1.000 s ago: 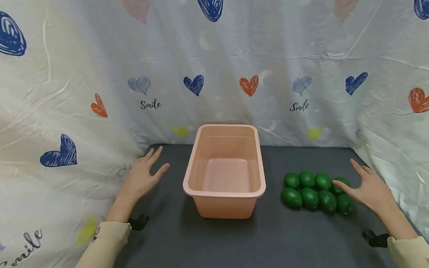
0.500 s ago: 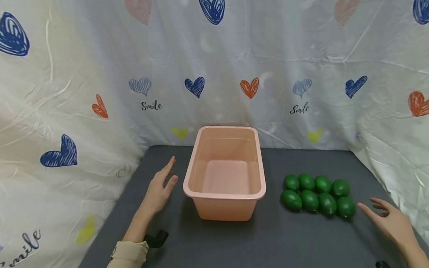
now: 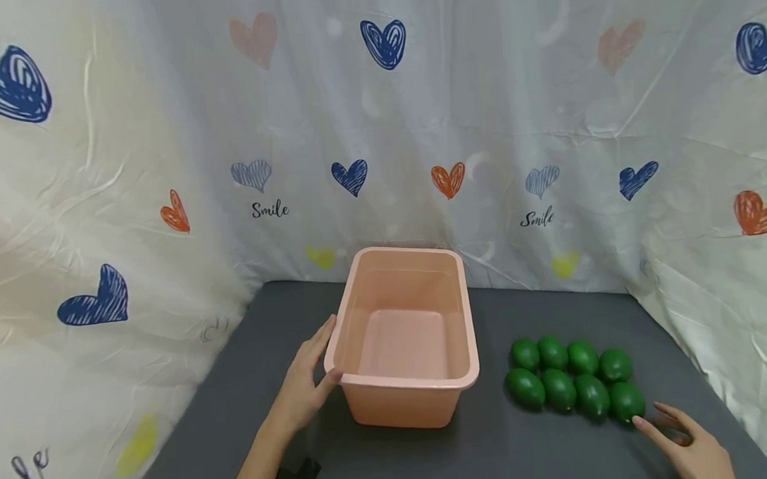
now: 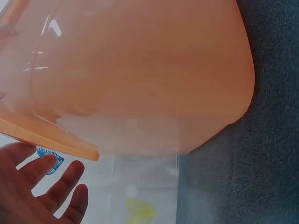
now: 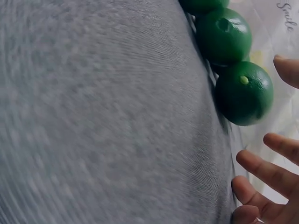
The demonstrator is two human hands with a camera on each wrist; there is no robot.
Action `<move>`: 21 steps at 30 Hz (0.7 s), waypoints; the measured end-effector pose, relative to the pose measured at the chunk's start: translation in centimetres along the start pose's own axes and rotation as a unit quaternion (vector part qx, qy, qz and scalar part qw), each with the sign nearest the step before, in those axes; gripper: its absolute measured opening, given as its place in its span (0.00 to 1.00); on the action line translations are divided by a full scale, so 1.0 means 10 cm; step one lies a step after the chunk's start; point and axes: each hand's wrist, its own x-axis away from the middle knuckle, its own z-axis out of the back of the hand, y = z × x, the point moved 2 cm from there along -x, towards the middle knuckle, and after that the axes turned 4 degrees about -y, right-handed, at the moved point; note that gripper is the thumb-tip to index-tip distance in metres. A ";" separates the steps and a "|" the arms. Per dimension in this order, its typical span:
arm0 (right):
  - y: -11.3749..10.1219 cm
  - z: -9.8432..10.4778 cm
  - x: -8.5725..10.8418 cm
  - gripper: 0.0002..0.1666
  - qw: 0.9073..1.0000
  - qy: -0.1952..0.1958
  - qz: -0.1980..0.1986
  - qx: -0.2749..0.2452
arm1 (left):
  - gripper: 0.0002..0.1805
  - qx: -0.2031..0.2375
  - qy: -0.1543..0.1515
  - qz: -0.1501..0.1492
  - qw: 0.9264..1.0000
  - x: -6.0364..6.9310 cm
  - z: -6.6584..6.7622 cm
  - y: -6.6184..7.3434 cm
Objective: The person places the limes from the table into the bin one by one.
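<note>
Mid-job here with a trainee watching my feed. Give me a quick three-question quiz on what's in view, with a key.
1. Count: how many green fruits show on the dark tabletop in the head view?

2. True or false: the left hand is at the side of the pink tub.

3. Multiple choice: which is nearest the right hand?
A) the pink tub
B) the right-end fruit of the near row
C) the left hand

Key:
1. Eight, in two rows of four.
2. True.
3. B.
</note>
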 end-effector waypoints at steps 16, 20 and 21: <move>-0.11 -0.19 -0.04 0.61 0.996 0.085 0.009 -0.018 | 0.45 -0.002 0.021 -0.011 1.000 0.08 -0.08 0.07; -0.18 -0.20 -0.09 0.60 0.994 0.108 0.009 -0.009 | 0.45 0.006 0.020 -0.014 1.000 0.04 -0.09 0.05; -0.20 -0.20 -0.11 0.60 0.994 0.113 0.011 -0.009 | 0.45 0.008 0.022 -0.014 1.000 0.04 -0.09 0.05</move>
